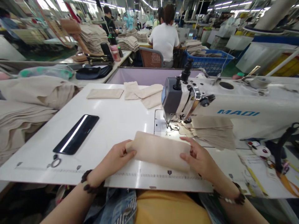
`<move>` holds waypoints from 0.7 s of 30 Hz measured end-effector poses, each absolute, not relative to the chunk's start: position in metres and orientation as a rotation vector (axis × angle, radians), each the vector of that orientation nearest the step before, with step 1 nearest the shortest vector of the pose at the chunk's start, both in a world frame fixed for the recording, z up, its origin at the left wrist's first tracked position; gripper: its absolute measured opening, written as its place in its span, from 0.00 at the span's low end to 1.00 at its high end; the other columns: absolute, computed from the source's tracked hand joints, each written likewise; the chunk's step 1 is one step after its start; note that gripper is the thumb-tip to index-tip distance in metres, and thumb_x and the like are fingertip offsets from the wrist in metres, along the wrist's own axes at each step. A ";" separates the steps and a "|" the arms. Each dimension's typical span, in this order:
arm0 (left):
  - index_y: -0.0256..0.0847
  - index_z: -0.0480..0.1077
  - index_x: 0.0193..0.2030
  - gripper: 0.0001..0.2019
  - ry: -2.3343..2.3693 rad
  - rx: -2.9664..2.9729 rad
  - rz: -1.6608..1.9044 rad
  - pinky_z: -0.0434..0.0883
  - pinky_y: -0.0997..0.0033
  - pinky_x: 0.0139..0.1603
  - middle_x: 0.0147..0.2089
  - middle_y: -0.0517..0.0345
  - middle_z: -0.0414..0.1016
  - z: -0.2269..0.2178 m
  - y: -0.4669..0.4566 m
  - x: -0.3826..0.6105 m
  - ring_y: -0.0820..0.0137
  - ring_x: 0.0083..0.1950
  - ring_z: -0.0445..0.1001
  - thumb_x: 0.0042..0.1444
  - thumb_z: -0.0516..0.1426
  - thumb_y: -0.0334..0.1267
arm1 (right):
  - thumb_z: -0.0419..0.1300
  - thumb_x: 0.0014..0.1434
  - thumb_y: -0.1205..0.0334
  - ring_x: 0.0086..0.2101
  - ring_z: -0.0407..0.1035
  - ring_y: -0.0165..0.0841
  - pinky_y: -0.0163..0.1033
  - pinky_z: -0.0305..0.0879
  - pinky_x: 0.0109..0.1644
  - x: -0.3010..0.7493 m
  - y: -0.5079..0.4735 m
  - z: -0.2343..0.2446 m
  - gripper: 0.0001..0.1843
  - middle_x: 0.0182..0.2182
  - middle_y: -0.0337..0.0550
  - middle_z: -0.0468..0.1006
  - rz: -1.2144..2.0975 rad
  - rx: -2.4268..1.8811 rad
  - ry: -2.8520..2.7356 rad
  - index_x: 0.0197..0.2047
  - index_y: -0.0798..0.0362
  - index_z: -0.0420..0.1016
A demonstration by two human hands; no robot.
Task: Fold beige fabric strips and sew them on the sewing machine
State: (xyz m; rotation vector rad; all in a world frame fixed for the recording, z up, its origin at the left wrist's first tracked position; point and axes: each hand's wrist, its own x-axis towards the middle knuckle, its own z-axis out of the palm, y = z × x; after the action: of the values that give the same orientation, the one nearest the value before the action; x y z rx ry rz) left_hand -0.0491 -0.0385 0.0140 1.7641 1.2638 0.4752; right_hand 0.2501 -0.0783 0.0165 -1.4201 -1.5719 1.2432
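"Two hands hold what?"
"Left hand [114,158] and right hand [198,157] each pinch an end of the beige cloth piece [160,150], on the white table [112,124] before the sewing machine [187,99]."

A: What blocks the white table [116,124]?
B: At one o'clock, the white sewing machine [210,105]; at ten, a black glossy phone [77,133].
A: Free room?
B: Bare tabletop at twelve, between them.

Left hand [115,158] and right hand [200,158] pinch, forearms converging.
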 end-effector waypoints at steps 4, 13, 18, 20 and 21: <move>0.38 0.68 0.36 0.09 1.350 1.907 0.499 0.67 0.71 0.37 0.34 0.58 0.72 0.015 -0.038 -0.039 0.68 0.36 0.70 0.56 0.49 0.37 | 0.51 0.61 0.55 0.28 0.71 0.33 0.33 0.68 0.27 0.242 -0.093 0.009 0.36 0.34 0.43 0.76 0.946 -1.472 -1.539 0.66 0.52 0.38; 0.38 0.68 0.31 0.08 1.443 2.029 0.609 0.66 0.74 0.34 0.30 0.59 0.70 0.010 -0.045 -0.031 0.72 0.31 0.69 0.52 0.48 0.31 | 0.54 0.60 0.59 0.38 0.71 0.34 0.32 0.70 0.37 0.237 -0.098 0.004 0.15 0.40 0.45 0.75 0.587 -1.452 -1.835 0.49 0.53 0.72; 0.38 0.55 0.59 0.22 1.533 2.074 0.758 0.69 0.73 0.34 0.38 0.57 0.68 -0.001 -0.054 -0.033 0.72 0.32 0.68 0.56 0.49 0.33 | 0.50 0.62 0.60 0.32 0.71 0.34 0.34 0.70 0.34 0.233 -0.088 0.000 0.17 0.32 0.47 0.74 0.387 -1.515 -1.974 0.46 0.60 0.74; 0.40 0.52 0.61 0.23 1.454 2.140 0.761 0.70 0.74 0.38 0.43 0.55 0.67 -0.003 -0.058 -0.034 0.72 0.37 0.69 0.58 0.47 0.31 | 0.49 0.62 0.60 0.31 0.71 0.33 0.33 0.69 0.33 0.233 -0.087 -0.002 0.17 0.31 0.46 0.73 0.331 -1.524 -2.014 0.45 0.60 0.74; 0.41 0.55 0.60 0.21 1.418 2.163 0.734 0.70 0.74 0.40 0.43 0.55 0.66 -0.003 -0.059 -0.034 0.72 0.39 0.69 0.59 0.47 0.31 | 0.49 0.63 0.60 0.31 0.71 0.32 0.33 0.69 0.34 0.233 -0.086 -0.003 0.17 0.31 0.45 0.73 0.312 -1.525 -2.028 0.45 0.59 0.73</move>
State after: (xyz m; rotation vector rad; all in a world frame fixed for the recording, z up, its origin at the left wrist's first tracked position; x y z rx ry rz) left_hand -0.0345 -0.0588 -0.0031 2.1630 1.4184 0.7342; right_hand 0.2332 -0.0865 -0.0028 -1.5254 -2.0282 0.3120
